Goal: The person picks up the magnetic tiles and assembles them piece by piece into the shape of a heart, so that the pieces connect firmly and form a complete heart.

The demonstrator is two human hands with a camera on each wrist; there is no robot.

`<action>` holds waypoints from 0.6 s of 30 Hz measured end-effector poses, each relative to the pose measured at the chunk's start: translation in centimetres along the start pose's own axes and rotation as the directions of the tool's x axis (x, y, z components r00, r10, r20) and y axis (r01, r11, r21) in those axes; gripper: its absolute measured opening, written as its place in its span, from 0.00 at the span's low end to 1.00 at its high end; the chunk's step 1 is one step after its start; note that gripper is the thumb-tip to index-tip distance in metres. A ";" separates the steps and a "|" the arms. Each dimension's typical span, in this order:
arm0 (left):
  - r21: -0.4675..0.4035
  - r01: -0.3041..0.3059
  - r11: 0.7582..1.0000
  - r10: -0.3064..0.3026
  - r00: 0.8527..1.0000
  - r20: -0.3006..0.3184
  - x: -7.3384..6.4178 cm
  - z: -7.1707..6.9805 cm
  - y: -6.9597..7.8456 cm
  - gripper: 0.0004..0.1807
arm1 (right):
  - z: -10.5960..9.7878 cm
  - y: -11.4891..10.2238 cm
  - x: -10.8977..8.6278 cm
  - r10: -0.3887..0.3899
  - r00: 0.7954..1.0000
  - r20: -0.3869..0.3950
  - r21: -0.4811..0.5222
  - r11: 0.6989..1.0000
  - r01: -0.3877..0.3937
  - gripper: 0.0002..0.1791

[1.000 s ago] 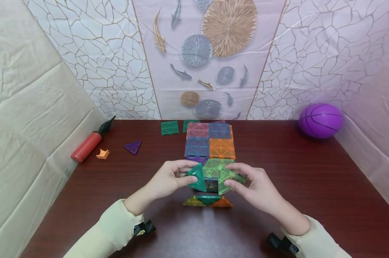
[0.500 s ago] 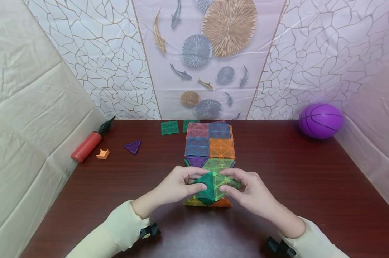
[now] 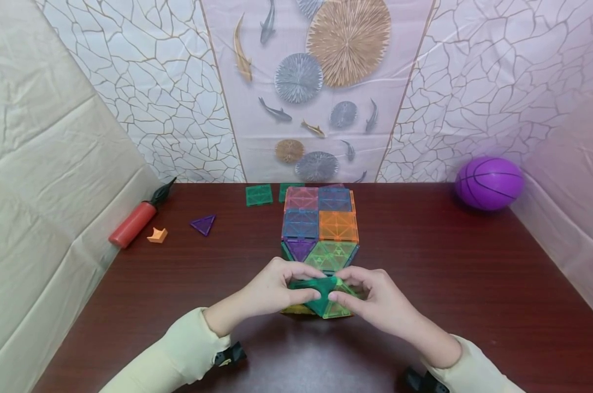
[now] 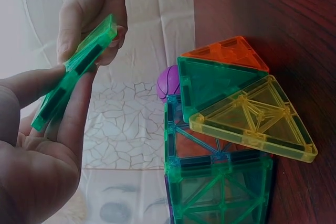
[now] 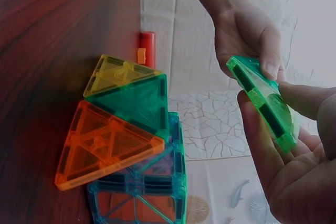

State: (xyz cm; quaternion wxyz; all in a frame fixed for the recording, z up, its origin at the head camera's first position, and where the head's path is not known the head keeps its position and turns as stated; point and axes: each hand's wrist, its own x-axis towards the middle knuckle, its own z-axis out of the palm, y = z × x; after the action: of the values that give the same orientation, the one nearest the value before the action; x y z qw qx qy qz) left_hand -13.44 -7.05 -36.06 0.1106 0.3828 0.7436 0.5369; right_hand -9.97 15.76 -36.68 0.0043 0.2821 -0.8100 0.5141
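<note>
My left hand point(image 3: 272, 288) pinches a dark green triangular magnetic tile point(image 3: 324, 307) between thumb and fingers. A light green triangular tile point(image 3: 339, 309) is pinched by my right hand point(image 3: 379, 299). The two tiles meet along an edge, held in the air just in front of a box built of coloured magnetic tiles point(image 3: 301, 222). At the box's near end a yellow triangle tile point(image 4: 257, 119), a dark green triangle tile point(image 4: 212, 87) and an orange triangle tile point(image 5: 107, 145) stand side by side; in the head view the held tiles mostly cover them.
On the left lie a purple triangle tile point(image 3: 203, 224), a small orange crown-shaped piece point(image 3: 156, 236) and a red hand pump point(image 3: 131, 224). Green square tiles point(image 3: 259, 195) lie behind the box on the left. A purple ball point(image 3: 490, 184) sits at the back right by the cloth wall.
Both hands have come together and moved nearer the body, bringing the two green tiles from apart to edge against edge. The tiles have also tilted, and the box stays put.
</note>
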 end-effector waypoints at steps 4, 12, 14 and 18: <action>-0.016 -0.012 1.000 0.012 1.000 0.003 0.0 -0.1 -0.2 0.14 | 0.2 0.1 -0.1 0.011 1.000 -0.002 0.034 0.999 -0.011 0.07; -0.124 -0.019 0.992 -0.001 0.987 -0.159 -0.3 -2.8 -2.1 0.18 | 0.1 0.4 -0.5 0.073 0.994 -0.085 -0.027 0.997 -0.075 0.07; -0.104 0.003 0.995 -0.029 0.968 -0.249 -0.4 -4.1 -3.0 0.19 | -0.1 0.6 -0.7 0.096 0.990 -0.106 -0.047 0.994 -0.101 0.07; -0.026 0.112 0.993 -0.113 0.900 -0.421 -0.7 -7.5 -5.6 0.20 | -0.6 0.9 -1.1 0.117 0.985 -0.129 -0.062 0.990 -0.126 0.06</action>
State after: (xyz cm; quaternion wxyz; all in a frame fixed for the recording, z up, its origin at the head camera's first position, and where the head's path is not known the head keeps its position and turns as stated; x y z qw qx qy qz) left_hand -19.79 -13.61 -38.15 -0.0219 0.2141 0.7705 0.6001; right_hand -9.64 17.01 -37.44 0.0337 0.1989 -0.8413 0.5014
